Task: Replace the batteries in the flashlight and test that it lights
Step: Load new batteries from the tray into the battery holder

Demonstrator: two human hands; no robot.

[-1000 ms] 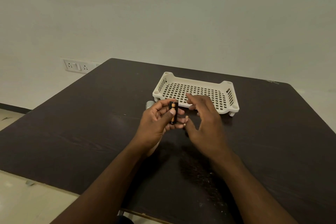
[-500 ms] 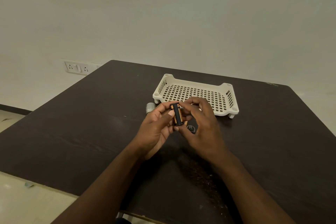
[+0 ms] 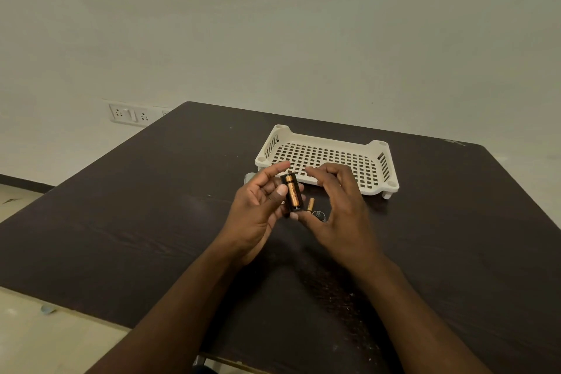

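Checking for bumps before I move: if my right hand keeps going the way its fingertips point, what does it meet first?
Probably the battery holder that the left hand grips: the right hand has its fingertips aimed leftward at its top end. Depth is unclear from one view.

A plain, sparsely furnished room, perhaps an office or test room, though which cannot be told. A dark wood-grain desk (image 3: 136, 222) stands against a bare pale wall (image 3: 273, 39). Left of the desk's far corner, a white socket-and-switch plate (image 3: 129, 114) sits low on that wall. Below the desk's left edge lies light tiled floor (image 3: 36, 343) with dark skirting.
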